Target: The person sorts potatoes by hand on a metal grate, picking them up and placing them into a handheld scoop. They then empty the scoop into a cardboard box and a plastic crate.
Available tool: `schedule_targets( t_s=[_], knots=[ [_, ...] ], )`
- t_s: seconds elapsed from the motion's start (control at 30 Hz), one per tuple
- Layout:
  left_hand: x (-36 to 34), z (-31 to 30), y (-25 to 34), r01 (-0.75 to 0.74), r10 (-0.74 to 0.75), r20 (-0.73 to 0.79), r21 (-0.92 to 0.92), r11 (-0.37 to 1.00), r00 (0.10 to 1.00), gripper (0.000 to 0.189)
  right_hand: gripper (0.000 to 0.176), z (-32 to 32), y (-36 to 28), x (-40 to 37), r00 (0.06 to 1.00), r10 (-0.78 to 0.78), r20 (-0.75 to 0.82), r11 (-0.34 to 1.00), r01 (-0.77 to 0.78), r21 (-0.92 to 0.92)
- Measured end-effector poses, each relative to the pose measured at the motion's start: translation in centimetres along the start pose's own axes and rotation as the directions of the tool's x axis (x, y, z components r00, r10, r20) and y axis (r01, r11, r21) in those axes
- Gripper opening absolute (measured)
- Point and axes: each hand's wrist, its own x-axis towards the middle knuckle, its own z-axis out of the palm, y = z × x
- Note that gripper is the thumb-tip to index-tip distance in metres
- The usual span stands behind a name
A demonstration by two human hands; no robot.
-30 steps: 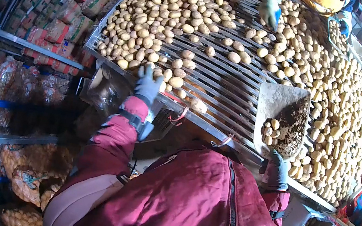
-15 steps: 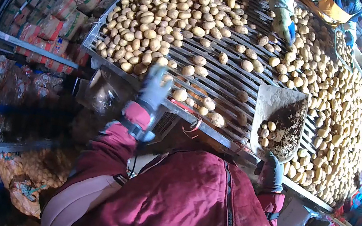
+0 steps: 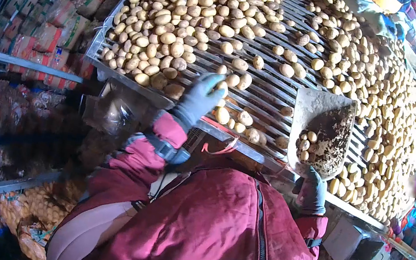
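My left hand point(image 3: 201, 98), in a grey glove, is over the near edge of the slatted metal rack point(image 3: 257, 91), its fingers closed round a potato point(image 3: 222, 86). Loose potatoes lie just right of it. My right hand point(image 3: 311, 190), also gloved, grips the near end of a worn, dirt-stained scoop point(image 3: 309, 108). The scoop rests on the slats, with several small potatoes point(image 3: 306, 144) inside it. A large heap of potatoes point(image 3: 181, 22) covers the rack's far left, and another heap point(image 3: 381, 135) spreads along the right.
Stacked sacks point(image 3: 48, 39) stand behind metal rails on the left. A co-worker's sleeve point(image 3: 380, 24) reaches over the far right of the rack. Other people are at the right edge. A cardboard box point(image 3: 345, 241) sits below the rack at the lower right.
My left hand has moved right along the rack's near edge and closed on a potato. The co-worker's gloved hand has drawn back toward the upper right. The scoop has barely moved.
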Motion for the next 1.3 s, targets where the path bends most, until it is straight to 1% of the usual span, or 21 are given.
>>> schedule_targets(
  t_s=[0.07,0.13,0.17,0.3,0.37,0.47,0.5,0.53,0.6,0.63,0.73,0.77,0.8,0.9,0.97,1.0,1.07,1.17,1.2,1.27,1.3],
  knots=[
    [-1.0,-1.0,-3.0,0.228,-0.237,0.019,-0.347,0.910,0.971,0.038,0.046,0.5,-0.6,-1.1,0.993,0.114,-0.010,0.993,-0.114,0.022],
    [-1.9,-2.5,-4.5,0.203,-0.194,0.092,-0.103,0.974,0.977,0.035,0.046,0.8,-0.7,-1.9,0.994,0.111,-0.027,0.992,-0.109,0.062],
    [-2.4,-2.3,-4.2,0.344,-0.313,0.182,-0.173,0.923,0.932,0.034,0.047,0.9,-0.7,-2.1,0.993,0.110,-0.031,0.990,-0.106,0.092],
    [-3.3,-1.1,-0.7,0.070,-0.154,0.254,0.314,0.947,0.955,0.057,0.047,0.2,-0.2,-2.5,0.988,0.143,-0.063,0.983,-0.135,0.124],
    [-3.0,0.3,0.4,-0.025,-0.125,0.295,0.455,0.890,0.947,0.063,0.047,-0.7,-0.7,-2.8,0.941,0.339,0.022,0.939,-0.339,0.056],
    [-1.5,1.5,1.0,0.057,-0.169,0.300,0.349,0.935,0.939,0.059,0.044,0.2,0.1,-3.0,0.989,0.141,-0.048,0.980,-0.133,0.147],
    [-1.5,2.5,0.0,-0.017,-0.037,0.241,0.221,0.975,0.970,0.050,0.044,-0.1,0.4,-2.7,0.989,0.137,-0.048,0.981,-0.129,0.147],
    [-1.7,3.4,-0.8,-0.021,-0.032,0.236,0.219,0.975,0.971,0.050,0.042,-0.7,0.7,-2.2,0.984,0.163,-0.072,0.977,-0.151,0.149],
    [-2.5,4.3,1.4,-0.235,0.163,0.268,0.260,0.937,0.950,0.039,0.040,-1.8,0.4,-1.9,0.977,0.192,-0.090,0.973,-0.178,0.147],
    [-2.8,4.5,2.6,-0.201,0.044,0.370,0.397,0.895,0.928,0.029,0.039,-2.2,-0.1,-1.9,0.984,0.175,-0.032,0.974,-0.168,0.149],
    [-3.6,4.7,2.6,-0.359,0.120,0.432,0.529,0.769,0.894,0.024,0.037,-3.0,-0.3,-1.3,0.990,0.134,0.038,0.981,-0.138,0.136],
    [-3.7,4.1,3.8,-0.329,0.023,0.460,0.598,0.731,0.887,0.024,0.036,-3.4,-0.2,-1.3,0.994,0.109,0.032,0.988,-0.111,0.107],
    [-4.0,4.7,2.1,-0.381,0.062,0.460,0.645,0.662,0.886,0.026,0.036,-3.8,-0.2,-1.3,0.993,0.111,0.040,0.987,-0.115,0.110],
    [-3.0,5.0,1.8,-0.388,0.049,0.488,0.626,0.676,0.872,0.027,0.035,-4.3,-0.9,-0.8,0.993,0.120,0.013,0.991,-0.121,0.059],
    [-1.9,5.3,4.8,-0.377,-0.242,0.628,0.684,0.625,0.739,0.028,0.035,-5.4,-1.6,-0.6,0.969,0.246,0.027,0.963,-0.242,-0.115],
    [-2.1,5.6,4.8,-0.374,-0.247,0.625,0.689,0.620,0.741,0.028,0.035,-5.9,-1.4,-0.4,0.968,0.248,0.034,0.963,-0.243,-0.114],
    [-2.5,6.6,3.8,-0.290,-0.200,0.500,0.735,0.613,0.843,0.030,0.031,-7.0,-1.0,0.2,0.972,0.221,0.075,0.967,-0.209,-0.146],
    [-3.2,7.5,0.2,-0.278,-0.154,0.458,0.739,0.613,0.876,0.030,0.031,-6.9,-2.1,-0.6,0.975,0.199,0.095,0.978,-0.191,-0.087],
    [-3.3,7.5,-0.1,-0.250,-0.151,0.433,0.735,0.630,0.889,0.028,0.033,-6.9,-0.2,0.7,0.982,-0.091,0.166,0.995,0.083,0.053],
    [-3.0,6.6,-0.2,-0.107,-0.152,0.317,0.670,0.735,0.936,0.026,0.037,-8.8,-0.1,0.6,0.916,-0.249,0.313,0.804,0.376,-0.460],
    [-2.7,6.3,0.1,0.019,-0.169,0.223,0.552,0.834,0.960,0.023,0.036,-9.0,-0.1,0.7,0.928,-0.186,0.323,0.852,0.316,-0.417]
  ],
)
